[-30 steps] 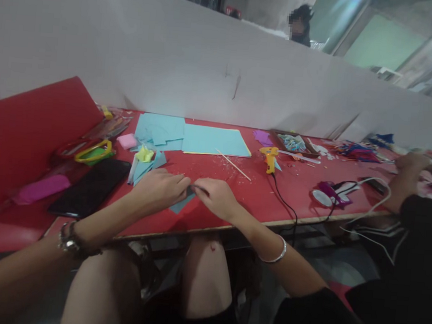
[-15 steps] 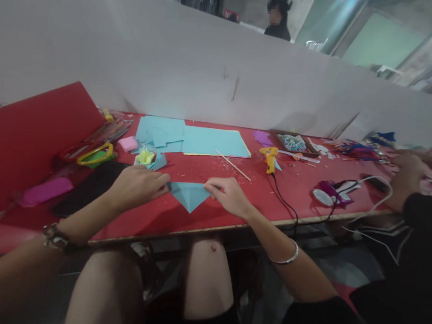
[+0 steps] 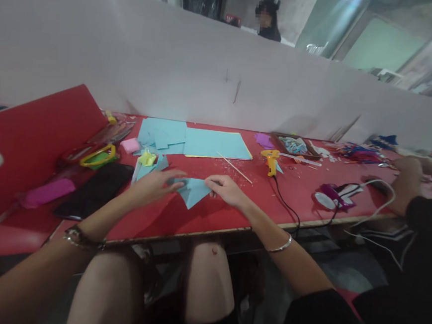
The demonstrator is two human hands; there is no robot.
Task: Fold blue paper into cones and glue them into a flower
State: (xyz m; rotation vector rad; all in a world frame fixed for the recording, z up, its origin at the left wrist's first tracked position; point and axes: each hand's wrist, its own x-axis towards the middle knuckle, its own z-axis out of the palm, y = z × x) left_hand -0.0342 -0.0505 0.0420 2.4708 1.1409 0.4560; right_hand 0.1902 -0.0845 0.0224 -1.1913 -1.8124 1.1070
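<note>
Between my hands is a folded light-blue paper triangle (image 3: 191, 194), its point facing down toward me, just above the red table. My right hand (image 3: 227, 192) pinches its right corner between thumb and fingers. At the left corner, my left hand (image 3: 158, 185) has its fingers stretched and apart, with the fingertips by the paper's edge; whether they touch it is hard to see. Just behind my left hand sits a small blue paper holder with a yellow folded paper piece (image 3: 147, 158) in it.
Blue paper sheets (image 3: 217, 144) and a thin stick (image 3: 235, 167) lie beyond my hands. A yellow glue gun (image 3: 271, 162) with a black cord stands to the right. A black phone (image 3: 94, 192) is at left. At far right, a co-worker's arm (image 3: 405, 182) rests on the table.
My left hand has let go of the paper's left corner and spread its fingers. The triangle has tilted slightly, still held by my right hand.
</note>
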